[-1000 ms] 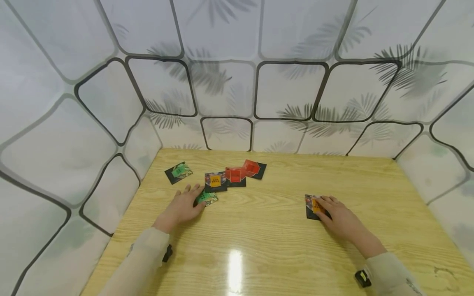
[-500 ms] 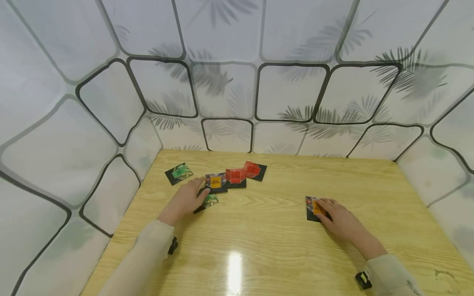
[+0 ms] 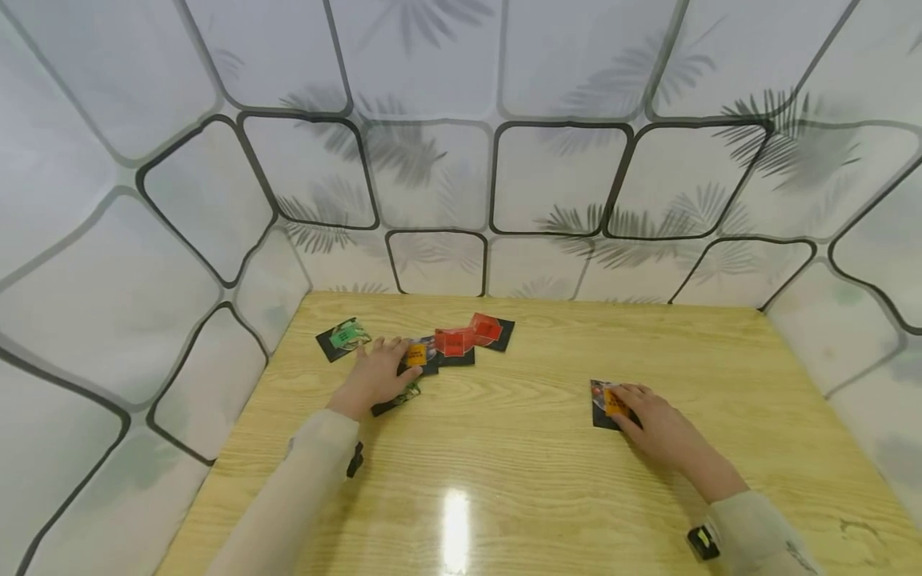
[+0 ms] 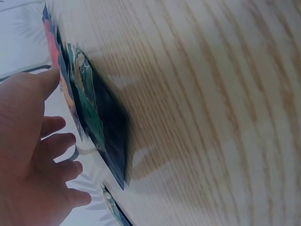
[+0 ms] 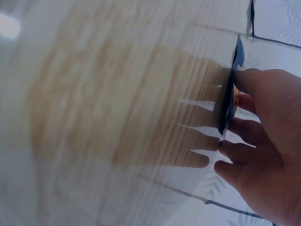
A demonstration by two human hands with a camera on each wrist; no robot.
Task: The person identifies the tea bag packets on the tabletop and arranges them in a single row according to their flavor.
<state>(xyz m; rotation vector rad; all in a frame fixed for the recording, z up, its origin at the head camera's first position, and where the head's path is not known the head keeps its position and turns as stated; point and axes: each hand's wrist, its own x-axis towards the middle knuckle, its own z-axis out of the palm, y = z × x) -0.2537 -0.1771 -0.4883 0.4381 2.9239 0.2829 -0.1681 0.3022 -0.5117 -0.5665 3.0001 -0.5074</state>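
My left hand [image 3: 376,374] reaches over a dark packet with an orange label [image 3: 418,355], fingers spread loosely and thumb at its near side. Under that packet's near edge lies a packet with a green label [image 4: 95,120], partly covered in the head view. The left wrist view shows the thumb close to the orange-label packet; whether it touches cannot be told. Farther right, my right hand [image 3: 661,424] rests on a second orange-label packet [image 3: 603,404], covering its right part. In the right wrist view the thumb and fingertips touch this packet [image 5: 230,89] without curling round it.
Two packets with red labels, one nearer [image 3: 454,346] and one farther [image 3: 492,330], overlap right of the left hand. Another green-label packet [image 3: 344,338] lies at the far left. Patterned white walls [image 3: 555,176] bound the wooden table [image 3: 519,472] at the back and sides.
My left hand has moved right and slightly away from me, off the green-label packet and over the orange-label one. The right hand stays on its packet.
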